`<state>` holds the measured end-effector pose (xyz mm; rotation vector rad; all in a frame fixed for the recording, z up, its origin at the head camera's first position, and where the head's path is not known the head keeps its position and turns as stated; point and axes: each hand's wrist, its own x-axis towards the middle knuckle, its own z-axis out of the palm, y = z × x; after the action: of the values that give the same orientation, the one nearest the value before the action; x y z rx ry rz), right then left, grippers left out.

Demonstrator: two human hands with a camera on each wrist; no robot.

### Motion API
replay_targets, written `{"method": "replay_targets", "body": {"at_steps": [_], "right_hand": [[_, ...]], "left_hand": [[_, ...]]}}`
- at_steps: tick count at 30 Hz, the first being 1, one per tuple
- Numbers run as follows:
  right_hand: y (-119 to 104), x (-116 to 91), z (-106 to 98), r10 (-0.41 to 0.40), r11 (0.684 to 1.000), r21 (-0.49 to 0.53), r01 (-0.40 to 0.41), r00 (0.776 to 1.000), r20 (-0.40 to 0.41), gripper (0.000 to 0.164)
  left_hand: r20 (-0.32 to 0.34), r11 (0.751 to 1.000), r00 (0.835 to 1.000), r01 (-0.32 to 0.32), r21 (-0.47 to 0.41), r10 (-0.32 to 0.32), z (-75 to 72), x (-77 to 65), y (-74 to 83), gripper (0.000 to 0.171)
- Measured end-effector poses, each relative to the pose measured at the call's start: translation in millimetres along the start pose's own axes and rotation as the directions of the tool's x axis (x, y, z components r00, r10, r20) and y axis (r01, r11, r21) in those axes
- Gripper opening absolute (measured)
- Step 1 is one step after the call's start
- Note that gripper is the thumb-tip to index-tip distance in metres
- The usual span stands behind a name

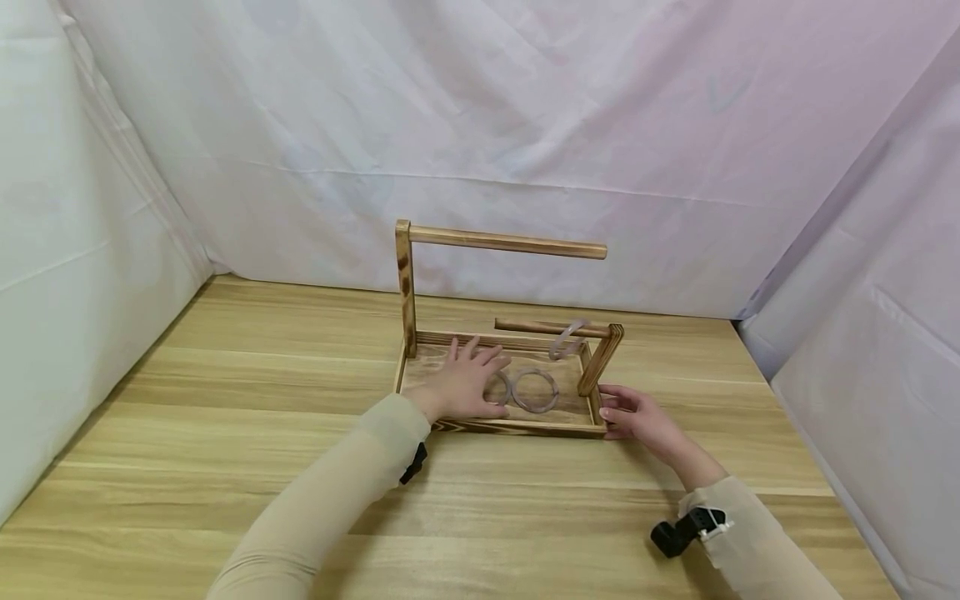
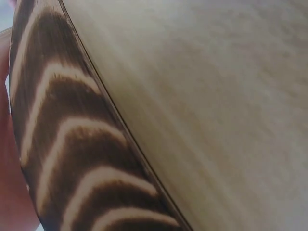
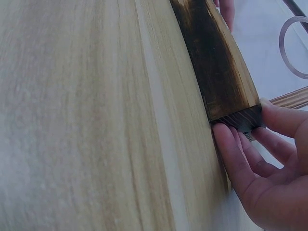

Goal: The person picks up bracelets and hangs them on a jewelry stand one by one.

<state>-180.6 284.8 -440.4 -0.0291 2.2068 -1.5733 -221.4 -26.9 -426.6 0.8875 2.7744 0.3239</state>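
A wooden bangle stand with a tray base and two horizontal bars sits on the table. My left hand is over the tray, palm down with fingers spread, beside a translucent bangle that it partly covers. Whether it touches that bangle, I cannot tell. Another bangle lies flat in the tray to its right. On the lower bar hangs a third bangle. At the tray's front right corner, my right hand grips the end, thumb on top and fingers against the outside, as the right wrist view shows.
The upper bar extends rightward from a tall post at the stand's left. A shorter post carries the lower bar. The wood-grain table is bordered by pale cloth behind and at the sides.
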Motion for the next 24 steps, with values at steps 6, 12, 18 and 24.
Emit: {"method": "replay_targets", "body": {"at_steps": [6, 12, 18, 24], "right_hand": [[0.2, -0.1, 0.1, -0.001, 1.0, 0.001, 0.001, 1.0, 0.001, 0.06], [-0.4, 0.1, 0.0, -0.005, 1.0, -0.007, 0.005, 1.0, 0.002, 0.061], [-1.2, 0.3, -0.5, -0.001, 1.0, -0.019, 0.001, 1.0, 0.007, 0.061], [0.0, 1.1, -1.1, -0.003, 1.0, -0.019, 0.003, 1.0, 0.005, 0.061]], "left_hand": [[0.045, 1.0, 0.999, 0.022, 0.014, -0.023, 0.7, 2.2, 3.5, 0.08], [0.074, 0.999, 0.997, 0.03, 0.014, -0.031, 0.6, 3.5, 4.0, 0.072], [0.081, 0.999, 0.996, 0.019, 0.039, -0.022, -0.5, 7.7, 3.1, 0.069], [0.057, 0.999, 0.998, -0.015, 0.036, 0.013, -0.8, 10.2, 3.0, 0.065]]}}
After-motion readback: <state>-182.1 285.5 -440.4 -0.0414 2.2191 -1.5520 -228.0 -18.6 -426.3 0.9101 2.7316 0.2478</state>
